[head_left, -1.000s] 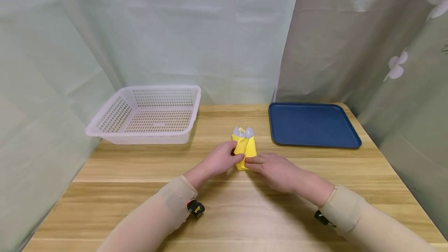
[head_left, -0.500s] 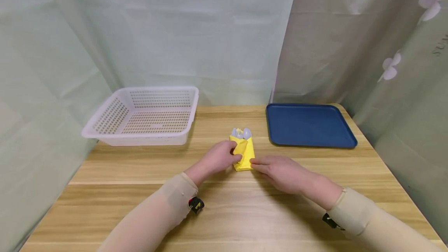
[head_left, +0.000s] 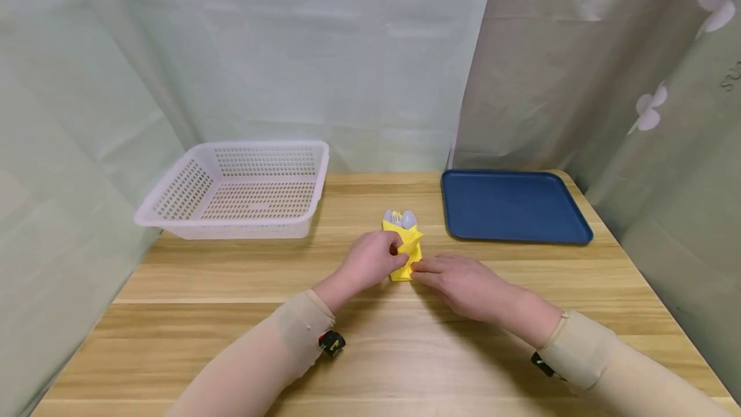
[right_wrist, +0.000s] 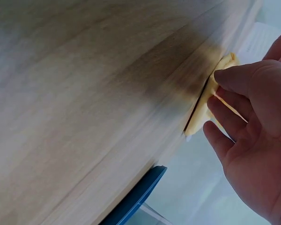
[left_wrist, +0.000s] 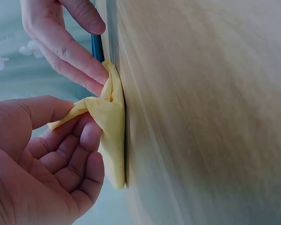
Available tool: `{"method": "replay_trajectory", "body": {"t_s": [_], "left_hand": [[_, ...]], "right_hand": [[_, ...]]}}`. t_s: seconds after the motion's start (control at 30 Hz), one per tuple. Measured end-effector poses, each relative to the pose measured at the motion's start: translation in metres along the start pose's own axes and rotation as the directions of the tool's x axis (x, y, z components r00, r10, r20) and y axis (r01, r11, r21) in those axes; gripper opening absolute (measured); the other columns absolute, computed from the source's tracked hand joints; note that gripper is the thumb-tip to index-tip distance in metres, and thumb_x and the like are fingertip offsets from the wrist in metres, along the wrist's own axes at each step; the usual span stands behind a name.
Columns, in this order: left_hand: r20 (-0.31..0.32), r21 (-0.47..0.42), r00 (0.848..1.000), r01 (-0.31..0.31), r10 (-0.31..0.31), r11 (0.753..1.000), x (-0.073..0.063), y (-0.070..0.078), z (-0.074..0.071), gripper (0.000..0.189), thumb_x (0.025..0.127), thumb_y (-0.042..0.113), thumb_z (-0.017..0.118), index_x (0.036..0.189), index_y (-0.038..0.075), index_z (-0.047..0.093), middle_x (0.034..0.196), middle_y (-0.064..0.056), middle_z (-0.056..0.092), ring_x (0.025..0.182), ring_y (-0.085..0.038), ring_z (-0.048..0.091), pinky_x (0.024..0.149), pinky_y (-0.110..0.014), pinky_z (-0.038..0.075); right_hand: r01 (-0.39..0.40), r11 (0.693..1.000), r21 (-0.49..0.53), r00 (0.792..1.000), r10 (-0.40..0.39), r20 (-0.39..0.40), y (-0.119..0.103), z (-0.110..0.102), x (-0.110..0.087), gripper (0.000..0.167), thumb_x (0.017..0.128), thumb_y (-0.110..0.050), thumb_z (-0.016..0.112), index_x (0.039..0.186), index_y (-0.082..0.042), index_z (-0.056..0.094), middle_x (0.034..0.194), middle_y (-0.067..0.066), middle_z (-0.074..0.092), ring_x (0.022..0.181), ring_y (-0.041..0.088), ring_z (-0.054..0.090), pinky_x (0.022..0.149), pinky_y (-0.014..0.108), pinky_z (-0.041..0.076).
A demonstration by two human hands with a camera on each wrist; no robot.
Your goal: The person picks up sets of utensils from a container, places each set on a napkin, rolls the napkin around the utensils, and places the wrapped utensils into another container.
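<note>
A yellow napkin (head_left: 412, 251), folded into a narrow pocket, lies on the wooden table. From its far end stick out a spoon (head_left: 408, 219), a fork (head_left: 397, 217) and a third light grey handle or blade tip (head_left: 387, 216). My left hand (head_left: 375, 259) pinches a flap of the napkin between thumb and fingers and lifts it off the fold, as the left wrist view shows. The fingertips of my right hand (head_left: 460, 285) touch the napkin's near right side, the fingers fairly straight. Part of the napkin is hidden behind my left fingers.
A white perforated basket (head_left: 249, 229) stands at the back left of the table (head_left: 231, 340). At the back right lies a blue tray (head_left: 515, 204). Pale curtains (head_left: 318, 69) hang close behind and at both sides.
My left hand has shifted a little to the right, drawing the napkin flap up and across, so its corner now points right. My right hand stays by the napkin's near right side.
</note>
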State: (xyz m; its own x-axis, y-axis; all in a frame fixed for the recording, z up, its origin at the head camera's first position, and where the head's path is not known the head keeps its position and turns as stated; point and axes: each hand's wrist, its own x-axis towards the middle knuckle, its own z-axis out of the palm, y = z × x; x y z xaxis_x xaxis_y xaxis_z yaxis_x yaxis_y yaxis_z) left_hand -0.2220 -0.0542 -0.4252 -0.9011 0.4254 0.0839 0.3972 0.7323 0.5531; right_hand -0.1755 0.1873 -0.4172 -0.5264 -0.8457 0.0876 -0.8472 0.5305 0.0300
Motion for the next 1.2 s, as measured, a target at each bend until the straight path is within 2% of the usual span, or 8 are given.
{"method": "replay_trajectory", "body": {"t_s": [0.03, 0.07, 0.13, 0.5, 0.7, 0.87, 1.03, 1.2], "left_hand": [[0.002, 0.000, 1.000, 0.003, -0.003, 1.000, -0.002, 0.004, -0.002, 0.024, 0.101, 0.023, 0.081, 0.082, 0.013, 0.068, 0.072, 0.004, 0.060, 0.065, -0.014, 0.052, 0.063, -0.031, 0.044], [0.021, 0.001, 0.999, 0.028, -0.028, 1.000, -0.005, 0.016, -0.009, 0.022, 0.100, 0.017, 0.081, 0.083, 0.011, 0.069, 0.072, 0.003, 0.062, 0.065, -0.015, 0.054, 0.064, -0.032, 0.045], [0.030, 0.006, 0.999, 0.034, -0.034, 0.999, -0.007, 0.020, -0.010, 0.020, 0.101, 0.017, 0.081, 0.085, 0.011, 0.071, 0.074, 0.004, 0.063, 0.066, -0.013, 0.054, 0.064, -0.030, 0.045], [0.056, -0.007, 0.997, 0.057, -0.057, 0.998, -0.006, 0.020, -0.006, 0.017, 0.103, 0.020, 0.080, 0.090, 0.011, 0.076, 0.075, 0.005, 0.065, 0.065, -0.012, 0.054, 0.063, -0.027, 0.044], [0.037, 0.041, 0.999, 0.031, -0.033, 0.999, -0.007, 0.020, -0.004, 0.020, 0.102, 0.021, 0.080, 0.085, 0.013, 0.073, 0.072, 0.005, 0.061, 0.065, -0.012, 0.052, 0.064, -0.028, 0.042], [0.033, 0.034, 0.999, 0.007, -0.008, 0.999, -0.008, 0.020, -0.004, 0.015, 0.101, 0.022, 0.081, 0.090, 0.013, 0.079, 0.079, 0.007, 0.069, 0.069, -0.011, 0.056, 0.068, -0.030, 0.047], [0.079, -0.005, 0.997, -0.025, 0.025, 1.000, -0.011, 0.018, -0.006, 0.010, 0.102, 0.020, 0.081, 0.101, 0.011, 0.085, 0.094, 0.005, 0.079, 0.079, -0.009, 0.063, 0.080, -0.032, 0.055], [0.126, -0.016, 0.990, -0.059, 0.060, 0.998, -0.015, 0.018, -0.009, 0.010, 0.102, 0.014, 0.080, 0.109, 0.009, 0.086, 0.103, 0.002, 0.081, 0.087, -0.012, 0.066, 0.087, -0.035, 0.057]], "right_hand": [[-0.002, 1.000, -0.001, 1.000, 0.002, 0.003, 0.000, 0.000, 0.000, 0.047, 0.102, 0.002, 0.072, 0.148, -0.007, 0.069, 0.150, 0.009, 0.068, 0.137, 0.028, 0.065, 0.113, 0.047, 0.052], [-0.002, 1.000, 0.000, 1.000, 0.002, 0.005, 0.000, 0.000, 0.000, 0.047, 0.102, 0.002, 0.072, 0.148, -0.007, 0.069, 0.150, 0.009, 0.068, 0.137, 0.028, 0.065, 0.113, 0.047, 0.052], [0.000, 1.000, -0.002, 1.000, 0.000, 0.003, 0.001, 0.000, 0.000, 0.046, 0.102, 0.001, 0.072, 0.148, -0.007, 0.070, 0.149, 0.009, 0.068, 0.137, 0.028, 0.066, 0.113, 0.047, 0.053], [0.008, 1.000, 0.011, 1.000, -0.008, -0.028, 0.001, 0.003, 0.001, 0.040, 0.104, -0.005, 0.074, 0.144, -0.007, 0.072, 0.145, 0.008, 0.070, 0.134, 0.026, 0.067, 0.111, 0.046, 0.054], [0.012, 0.999, 0.029, 0.999, -0.011, -0.038, 0.002, 0.002, 0.001, 0.042, 0.103, -0.005, 0.076, 0.144, -0.007, 0.072, 0.145, 0.009, 0.070, 0.135, 0.027, 0.067, 0.111, 0.046, 0.054], [0.008, 0.998, 0.063, 0.999, -0.006, -0.037, 0.003, 0.001, -0.002, 0.045, 0.102, -0.005, 0.076, 0.146, -0.007, 0.071, 0.148, 0.010, 0.068, 0.138, 0.030, 0.065, 0.112, 0.048, 0.053], [-0.001, 0.997, 0.075, 1.000, 0.003, -0.026, 0.002, -0.001, -0.008, 0.044, 0.105, -0.008, 0.074, 0.149, -0.008, 0.069, 0.151, 0.009, 0.067, 0.140, 0.030, 0.064, 0.112, 0.050, 0.053], [0.004, 0.997, 0.079, 1.000, -0.002, -0.024, 0.002, -0.007, -0.016, 0.044, 0.103, -0.007, 0.076, 0.147, -0.009, 0.071, 0.151, 0.008, 0.067, 0.140, 0.030, 0.064, 0.112, 0.050, 0.053]]}}
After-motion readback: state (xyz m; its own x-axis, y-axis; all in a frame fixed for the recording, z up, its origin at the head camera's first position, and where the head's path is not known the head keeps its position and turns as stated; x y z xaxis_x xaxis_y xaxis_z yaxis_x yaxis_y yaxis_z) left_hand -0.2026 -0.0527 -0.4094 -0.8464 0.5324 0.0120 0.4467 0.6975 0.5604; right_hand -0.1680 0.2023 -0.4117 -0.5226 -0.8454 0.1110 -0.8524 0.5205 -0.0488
